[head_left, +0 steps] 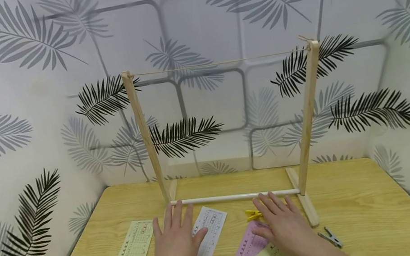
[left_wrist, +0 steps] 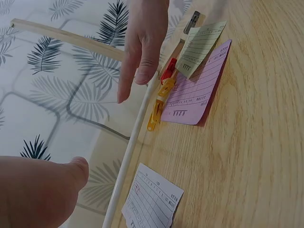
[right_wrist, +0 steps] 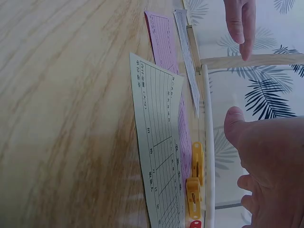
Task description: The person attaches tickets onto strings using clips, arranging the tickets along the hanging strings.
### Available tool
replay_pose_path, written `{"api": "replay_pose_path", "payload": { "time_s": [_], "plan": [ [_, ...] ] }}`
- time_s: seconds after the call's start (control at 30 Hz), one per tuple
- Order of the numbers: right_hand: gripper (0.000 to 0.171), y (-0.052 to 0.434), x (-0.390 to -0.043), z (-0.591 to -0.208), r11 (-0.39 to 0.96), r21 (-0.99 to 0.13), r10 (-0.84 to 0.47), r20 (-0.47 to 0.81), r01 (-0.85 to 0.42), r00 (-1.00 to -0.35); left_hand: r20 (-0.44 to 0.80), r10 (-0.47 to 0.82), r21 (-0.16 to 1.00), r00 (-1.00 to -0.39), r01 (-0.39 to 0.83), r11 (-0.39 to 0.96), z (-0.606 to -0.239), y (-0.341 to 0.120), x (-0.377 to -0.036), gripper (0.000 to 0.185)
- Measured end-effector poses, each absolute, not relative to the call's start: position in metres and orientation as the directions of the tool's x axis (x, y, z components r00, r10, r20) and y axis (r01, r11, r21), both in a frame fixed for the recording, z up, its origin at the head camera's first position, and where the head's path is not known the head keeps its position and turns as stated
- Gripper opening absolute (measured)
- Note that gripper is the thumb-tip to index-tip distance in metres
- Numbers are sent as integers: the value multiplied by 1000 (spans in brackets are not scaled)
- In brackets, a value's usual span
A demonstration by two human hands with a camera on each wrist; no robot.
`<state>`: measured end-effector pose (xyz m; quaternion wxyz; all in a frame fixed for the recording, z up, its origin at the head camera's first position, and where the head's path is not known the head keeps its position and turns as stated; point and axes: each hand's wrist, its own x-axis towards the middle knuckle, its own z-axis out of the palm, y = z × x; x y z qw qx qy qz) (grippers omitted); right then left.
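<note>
Hands flat and relaxed, grasping nothing: left hand (head_left: 177, 243) over white slip (head_left: 209, 234), right hand (head_left: 283, 224) over pink slip (head_left: 248, 255).

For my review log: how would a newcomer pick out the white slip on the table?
Start at the wooden rack standing on the table. Before its left post, the white slip lies partly under the left hand. Neighbouring slips are green, pink or yellowish; only this one is white.
</note>
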<state>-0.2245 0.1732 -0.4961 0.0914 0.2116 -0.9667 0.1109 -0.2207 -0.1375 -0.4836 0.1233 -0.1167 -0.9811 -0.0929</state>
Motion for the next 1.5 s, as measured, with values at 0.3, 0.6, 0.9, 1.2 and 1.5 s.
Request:
{"api": "replay_pose_path", "payload": {
  "time_s": [0.3,0.6,0.9,1.2,1.5],
  "plan": [
    [74,171,-231,-501,880,-192,-393,219,-435,-893,270,185,165,-945,235,958,-488,-147,-225,74],
    [76,173,-241,-518,854,-183,-429,280,-486,-859,300,162,185,-940,224,957,-490,-161,-226,75],
    [74,170,-240,-514,864,-236,-408,191,-445,-893,250,108,214,-962,164,963,-492,-178,-225,75],
    [74,170,-239,-518,865,-255,-396,180,-432,-900,250,94,203,-964,148,968,-497,-201,-225,74],
    [73,170,-234,-516,866,-281,-389,142,-414,-910,243,53,224,-968,110,968,-504,-222,-226,73]
  ]
}}
